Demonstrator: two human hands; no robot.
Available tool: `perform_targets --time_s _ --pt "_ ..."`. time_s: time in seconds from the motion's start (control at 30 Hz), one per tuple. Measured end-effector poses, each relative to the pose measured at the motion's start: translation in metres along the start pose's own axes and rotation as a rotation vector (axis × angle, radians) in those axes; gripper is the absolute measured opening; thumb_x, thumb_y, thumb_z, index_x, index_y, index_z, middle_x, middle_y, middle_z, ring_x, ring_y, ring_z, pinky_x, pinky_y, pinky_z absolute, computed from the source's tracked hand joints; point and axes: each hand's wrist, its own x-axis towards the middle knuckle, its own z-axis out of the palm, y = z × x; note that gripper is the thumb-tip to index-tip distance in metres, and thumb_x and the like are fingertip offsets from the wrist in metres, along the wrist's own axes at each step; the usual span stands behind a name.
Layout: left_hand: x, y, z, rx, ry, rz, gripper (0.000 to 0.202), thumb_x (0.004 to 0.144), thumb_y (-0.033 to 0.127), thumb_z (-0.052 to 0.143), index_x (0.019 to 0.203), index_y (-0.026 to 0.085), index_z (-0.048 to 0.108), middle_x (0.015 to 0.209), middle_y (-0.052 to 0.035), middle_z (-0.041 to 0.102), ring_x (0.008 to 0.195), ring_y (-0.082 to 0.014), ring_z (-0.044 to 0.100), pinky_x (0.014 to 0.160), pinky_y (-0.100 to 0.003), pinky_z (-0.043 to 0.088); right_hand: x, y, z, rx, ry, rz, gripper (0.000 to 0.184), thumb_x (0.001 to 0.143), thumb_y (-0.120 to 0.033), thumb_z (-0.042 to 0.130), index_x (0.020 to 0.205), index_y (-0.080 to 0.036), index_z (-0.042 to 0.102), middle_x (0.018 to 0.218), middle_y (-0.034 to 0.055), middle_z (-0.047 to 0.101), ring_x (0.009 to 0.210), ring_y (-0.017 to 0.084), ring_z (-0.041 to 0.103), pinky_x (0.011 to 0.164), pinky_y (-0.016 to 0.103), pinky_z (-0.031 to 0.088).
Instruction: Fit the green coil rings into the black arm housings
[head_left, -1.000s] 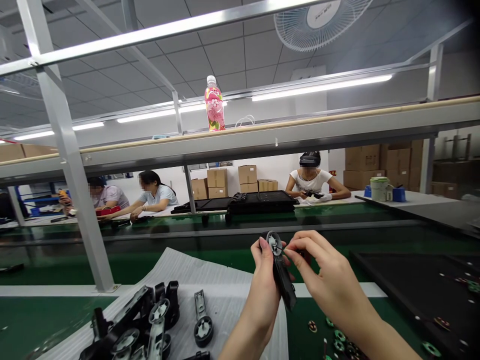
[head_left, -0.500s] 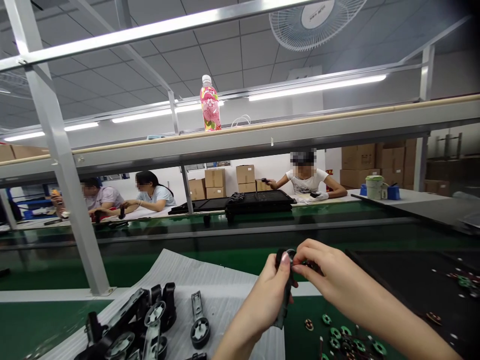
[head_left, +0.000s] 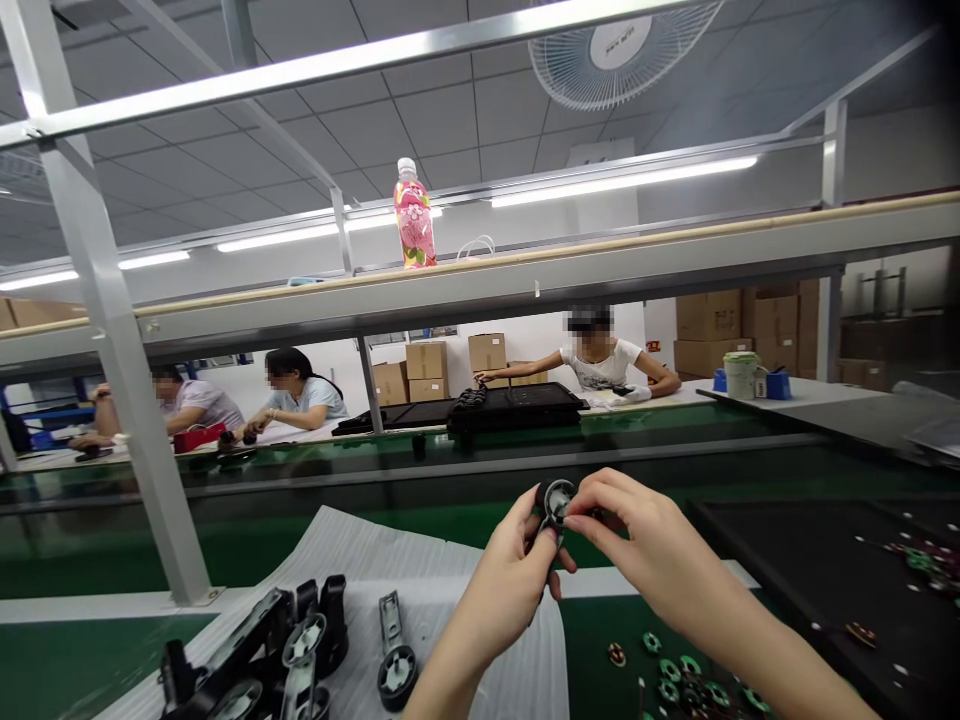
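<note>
My left hand (head_left: 517,560) is wrapped round a grey and black plastic housing (head_left: 559,500) with a round, ring-shaped head, held up above the bench. The head faces me and shows pale spokes inside; its handle is mostly hidden by my fingers. My right hand (head_left: 626,520) has its thumb and fingertips pinched together at the right side of that head. What lies between those fingertips is too small and covered to make out. A similar housing (head_left: 396,665) lies on a white foam sheet (head_left: 517,660), beside a heap of more such housings (head_left: 300,640).
Several small green ring-shaped circuit parts (head_left: 671,670) lie at the lower right, near a black tray (head_left: 780,570) with more parts. A dark green conveyor belt (head_left: 315,485) crosses behind. A metal post (head_left: 135,370) and overhead shelf (head_left: 480,285) frame the bench. Co-workers sit opposite.
My left hand has turned the housing so its round head faces me more, and moved slightly left. My right hand has followed it left. A co-worker opposite has reached out to a black tray.
</note>
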Motion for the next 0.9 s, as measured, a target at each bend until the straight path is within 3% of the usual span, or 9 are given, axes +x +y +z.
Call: perform_targets --time_s 0.07,0.2,0.4,0.57,0.7,0.9 --pt "0.000 0.002 -0.001 0.014 0.047 -0.007 0.043 0.082 0.023 0.046 0.125 0.015 0.044 0.089 -0.0042 0.052 0.065 -0.0100 0.049 0.048 -0.020 0.038 0.000 0.002 0.001 0.068 -0.029 0.003 0.006 0.088 -0.023 0.051 0.089 -0.025 0.056 0.097 0.0019 0.057 0.081 0.017 0.060 0.067 0.028 0.050" --pt "-0.002 0.008 0.000 0.031 0.118 -0.030 0.045 0.080 0.023 0.046 0.125 0.015 0.045 0.081 -0.0012 0.050 0.063 -0.0098 0.047 0.048 -0.019 0.035 0.002 0.006 -0.001 0.215 -0.061 0.013 0.011 0.090 -0.026 0.048 0.098 -0.028 0.055 0.105 0.0023 0.056 0.096 0.019 0.059 0.079 0.030 0.051" --pt "-0.004 0.013 0.000 0.028 0.126 -0.059 0.049 0.077 0.018 0.042 0.126 0.015 0.044 0.083 -0.0019 0.049 0.064 -0.0100 0.045 0.049 -0.020 0.036 0.003 0.000 -0.001 0.167 -0.042 0.018 0.010 0.090 -0.023 0.046 0.091 -0.027 0.055 0.101 0.0014 0.056 0.089 0.018 0.057 0.075 0.032 0.048" --pt "-0.006 0.014 -0.002 0.006 0.065 -0.081 0.054 0.069 0.013 0.041 0.122 0.016 0.048 0.085 -0.0023 0.050 0.065 -0.0099 0.046 0.050 -0.019 0.037 0.002 -0.001 0.000 0.238 -0.062 0.059 0.006 0.089 -0.024 0.050 0.087 -0.027 0.056 0.090 -0.0009 0.059 0.084 0.017 0.057 0.072 0.029 0.046" --pt "-0.007 0.014 -0.003 -0.006 0.039 -0.083 0.054 0.065 0.011 0.040 0.118 0.017 0.051 0.087 -0.0022 0.051 0.066 -0.0094 0.047 0.050 -0.018 0.036 0.003 0.001 0.004 0.191 -0.017 -0.005 0.009 0.087 -0.020 0.051 0.084 -0.026 0.056 0.088 -0.0005 0.060 0.084 0.017 0.057 0.072 0.030 0.046" --pt "-0.008 0.016 -0.003 0.001 0.038 -0.113 0.045 0.072 0.016 0.044 0.117 0.017 0.051 0.077 0.0003 0.047 0.063 -0.0091 0.044 0.049 -0.018 0.035 0.005 0.008 0.009 0.097 0.043 -0.144 0.011 0.088 -0.020 0.048 0.084 -0.027 0.056 0.093 0.0019 0.060 0.090 0.020 0.057 0.076 0.033 0.047"
